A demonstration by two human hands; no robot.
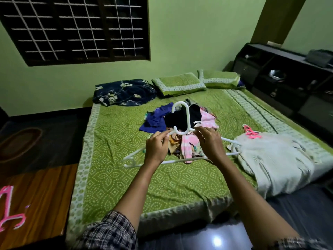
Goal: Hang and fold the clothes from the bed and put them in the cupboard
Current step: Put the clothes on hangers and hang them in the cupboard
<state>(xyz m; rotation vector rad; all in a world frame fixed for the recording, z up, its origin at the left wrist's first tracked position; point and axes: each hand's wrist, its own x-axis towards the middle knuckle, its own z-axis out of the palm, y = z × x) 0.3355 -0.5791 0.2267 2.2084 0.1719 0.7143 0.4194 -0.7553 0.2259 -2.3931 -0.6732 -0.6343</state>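
Left hand point(156, 149) and right hand point(210, 143) hold a white hanger point(188, 118) over the clothes pile point(154, 120) on the bed point(126, 179).
Curled fingers pinch its shoulders either side of the neck. It probably pays to keep it level and free one garment first. The hanger is smooth rigid plastic with a curved hook; the clothes are soft, crumpled blue, black and pink.

Green bed point(126, 177) carries a clothes heap point(180, 118) mid-way, grey garment point(275, 156) on the right, pillows point(178, 83) and dark floral blanket point(124, 92) far
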